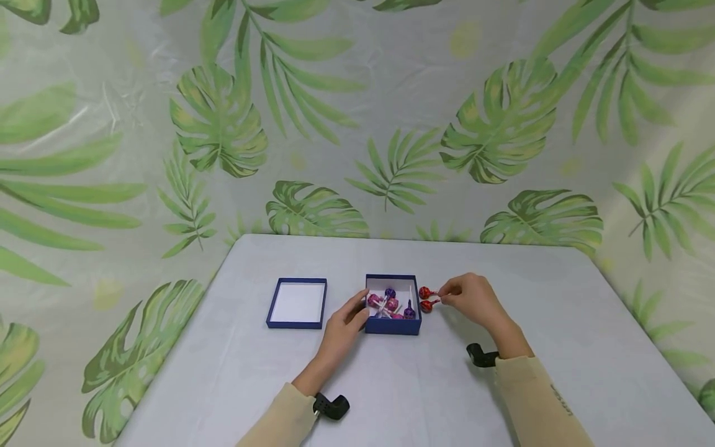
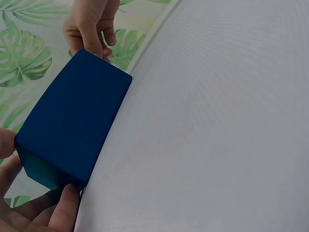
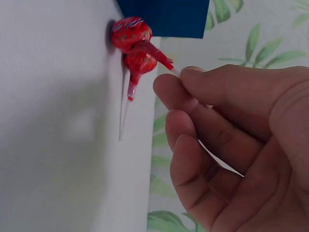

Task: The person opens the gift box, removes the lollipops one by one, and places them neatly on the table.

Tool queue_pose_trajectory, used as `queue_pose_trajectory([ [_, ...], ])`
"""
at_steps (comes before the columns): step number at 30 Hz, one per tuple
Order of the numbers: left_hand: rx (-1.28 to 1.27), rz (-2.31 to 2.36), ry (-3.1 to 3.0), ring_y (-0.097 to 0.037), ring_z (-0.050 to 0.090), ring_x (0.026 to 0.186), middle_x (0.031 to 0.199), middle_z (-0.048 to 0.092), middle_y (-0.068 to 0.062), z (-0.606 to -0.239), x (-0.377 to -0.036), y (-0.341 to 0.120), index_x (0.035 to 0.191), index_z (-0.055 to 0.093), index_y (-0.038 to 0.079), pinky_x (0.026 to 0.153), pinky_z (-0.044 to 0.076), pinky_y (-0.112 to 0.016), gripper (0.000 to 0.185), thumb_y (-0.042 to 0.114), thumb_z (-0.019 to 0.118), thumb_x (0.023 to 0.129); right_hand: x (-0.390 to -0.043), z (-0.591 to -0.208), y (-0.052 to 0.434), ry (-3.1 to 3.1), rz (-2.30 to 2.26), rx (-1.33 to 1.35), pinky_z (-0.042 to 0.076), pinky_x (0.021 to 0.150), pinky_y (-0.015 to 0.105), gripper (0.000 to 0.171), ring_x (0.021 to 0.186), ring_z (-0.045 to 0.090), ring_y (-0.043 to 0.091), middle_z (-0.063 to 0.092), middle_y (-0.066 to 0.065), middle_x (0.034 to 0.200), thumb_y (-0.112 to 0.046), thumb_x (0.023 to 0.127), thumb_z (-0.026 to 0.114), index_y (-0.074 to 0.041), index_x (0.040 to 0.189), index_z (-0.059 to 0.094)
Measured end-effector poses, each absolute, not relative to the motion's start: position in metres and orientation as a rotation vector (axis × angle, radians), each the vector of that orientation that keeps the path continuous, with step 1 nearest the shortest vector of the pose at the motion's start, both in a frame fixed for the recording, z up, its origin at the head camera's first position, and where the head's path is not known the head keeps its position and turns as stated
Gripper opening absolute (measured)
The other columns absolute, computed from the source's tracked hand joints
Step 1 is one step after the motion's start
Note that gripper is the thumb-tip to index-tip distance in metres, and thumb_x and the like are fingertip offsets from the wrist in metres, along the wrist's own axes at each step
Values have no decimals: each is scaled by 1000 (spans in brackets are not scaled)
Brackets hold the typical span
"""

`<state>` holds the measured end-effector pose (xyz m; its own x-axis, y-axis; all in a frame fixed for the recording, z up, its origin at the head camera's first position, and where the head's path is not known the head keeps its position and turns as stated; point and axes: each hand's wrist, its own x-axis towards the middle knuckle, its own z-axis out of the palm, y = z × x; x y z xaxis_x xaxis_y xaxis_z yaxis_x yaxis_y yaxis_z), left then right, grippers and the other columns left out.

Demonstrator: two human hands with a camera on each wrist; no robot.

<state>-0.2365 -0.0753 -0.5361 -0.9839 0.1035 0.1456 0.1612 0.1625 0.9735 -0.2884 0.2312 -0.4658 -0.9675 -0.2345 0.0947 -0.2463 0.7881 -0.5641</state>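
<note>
An open blue box point(image 1: 393, 327) sits mid-table with several pink and purple lollipops point(image 1: 391, 303) inside. My left hand point(image 1: 360, 310) grips its left wall; in the left wrist view my thumb point(image 2: 65, 208) presses the blue box point(image 2: 72, 125). Just right of the box, my right hand point(image 1: 444, 297) pinches the white stick of a red lollipop point(image 1: 427, 305). A second red lollipop point(image 1: 424, 292) lies on the table beside it. In the right wrist view my right hand point(image 3: 178, 79) holds the stick of one red lollipop point(image 3: 142, 60), touching the other red lollipop point(image 3: 130, 31).
The box's blue lid point(image 1: 297, 303) lies upside down, white inside up, to the left of the box. A grey table point(image 1: 558, 323) carries everything, and a leaf-print backdrop point(image 1: 357, 124) stands behind and at both sides.
</note>
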Motion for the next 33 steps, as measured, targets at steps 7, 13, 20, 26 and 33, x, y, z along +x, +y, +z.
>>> queue_pose_trajectory([
  [7,-289,-1984,-2381,-33,53,131,144,53,-21,-510,-224,-75,149,52,14,104,47,-41,45,15,58,104,-292,-474,242,-2999,922,393,54,70,39,8,86,63,21,73,4,95,-10,90,73,-10,95,79],
  [13,-295,-1985,-2385,-34,53,131,144,53,-22,-510,-224,-76,148,52,12,104,48,-40,46,14,58,103,-296,-484,248,-3037,913,404,52,71,38,8,79,60,17,72,-1,89,-8,90,72,-12,93,78],
  [20,-286,-1966,-2358,-29,54,131,145,55,-14,-535,-236,-75,148,53,23,104,48,-39,45,25,59,104,-301,-491,250,-3016,888,449,51,71,38,6,77,61,15,72,-5,84,-15,88,78,-10,91,78],
  [26,-284,-1975,-2363,-25,54,131,145,55,-10,-538,-237,-76,147,54,30,102,50,-35,44,29,59,103,-302,-492,251,-3025,854,416,52,77,44,5,85,63,21,73,-3,86,-13,85,80,-11,89,79],
  [33,-279,-1991,-2370,-21,53,132,146,55,-6,-538,-237,-76,149,52,28,103,48,-33,47,32,60,103,-305,-496,248,-3046,853,411,53,86,51,8,96,65,27,74,-1,90,-8,86,78,-15,88,80],
])
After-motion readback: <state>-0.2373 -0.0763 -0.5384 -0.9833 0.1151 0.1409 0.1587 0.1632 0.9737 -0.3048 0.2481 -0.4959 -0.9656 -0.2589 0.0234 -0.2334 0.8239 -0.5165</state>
